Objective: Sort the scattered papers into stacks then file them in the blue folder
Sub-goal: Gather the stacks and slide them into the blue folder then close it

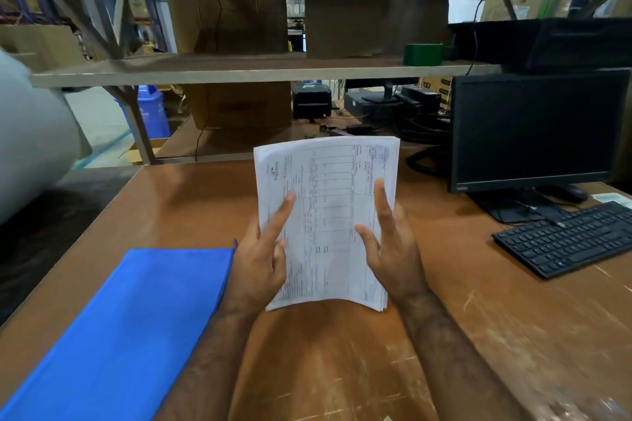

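A stack of printed papers (328, 215) stands upright above the brown table (178, 208), held between both hands. My left hand (263, 260) grips its left edge, index finger stretched across the top sheet. My right hand (393, 249) holds the right edge, thumb and index finger lying on the front page. The stack's bottom edge hovers just above the table. The blue folder (136, 318) lies closed on the table to the left, next to my left forearm.
A black keyboard (574, 239) and a dark monitor (537, 133) stand at the right, with a mouse (571, 193) behind. A shelf (239, 73) with cardboard boxes (229, 20) runs overhead at the back. A large white roll (30, 133) juts in at the left.
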The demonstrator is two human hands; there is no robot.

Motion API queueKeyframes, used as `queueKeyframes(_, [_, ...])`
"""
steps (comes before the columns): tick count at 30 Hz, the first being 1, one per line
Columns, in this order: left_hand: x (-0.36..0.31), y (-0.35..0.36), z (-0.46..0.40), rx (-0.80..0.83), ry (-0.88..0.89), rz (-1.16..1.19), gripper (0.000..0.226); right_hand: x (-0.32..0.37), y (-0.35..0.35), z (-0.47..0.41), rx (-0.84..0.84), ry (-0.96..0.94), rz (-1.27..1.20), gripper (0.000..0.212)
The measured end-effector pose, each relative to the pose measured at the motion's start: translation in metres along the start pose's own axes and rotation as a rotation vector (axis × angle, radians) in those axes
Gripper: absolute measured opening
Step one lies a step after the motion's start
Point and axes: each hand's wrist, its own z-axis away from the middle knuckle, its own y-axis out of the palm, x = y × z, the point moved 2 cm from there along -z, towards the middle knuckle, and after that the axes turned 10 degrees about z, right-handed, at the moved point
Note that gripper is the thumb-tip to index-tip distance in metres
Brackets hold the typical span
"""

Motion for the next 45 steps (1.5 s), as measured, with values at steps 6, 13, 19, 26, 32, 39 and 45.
queueKeyframes(6, [0.017, 0.004, 0.009, 0.102, -0.074, -0.004, 0.087, -0.015, 0.007, 0.012, 0.261, 0.042, -0.201, 0.058])
queueKeyframes(13, [0.000, 0.000, -0.003, 0.076, -0.071, 0.106, 0.088, -0.010, -0.001, -0.002, 0.152, 0.019, -0.105, 0.072])
queueKeyframes(19, [0.006, 0.009, 0.025, 0.028, -0.054, 0.038, 0.086, -0.010, 0.013, 0.027, 0.119, 0.008, 0.092, 0.089])
queueKeyframes(26, [0.011, 0.015, 0.031, 0.013, -0.014, -0.023, 0.078, -0.011, 0.011, 0.031, 0.079, 0.006, 0.095, 0.096])
queueKeyframes(32, [0.013, 0.016, 0.031, 0.023, -0.012, 0.003, 0.074, -0.015, 0.011, 0.035, 0.137, 0.042, 0.024, 0.093])
queueKeyframes(39, [0.002, 0.007, 0.018, 0.032, -0.359, 0.494, 0.028, -0.010, -0.011, 0.029, 0.408, 0.262, -0.423, 0.055])
queueKeyframes(45, [0.010, 0.009, 0.032, 0.091, -0.651, 0.625, 0.046, -0.013, -0.011, 0.047, 0.769, 0.647, -0.711, 0.039])
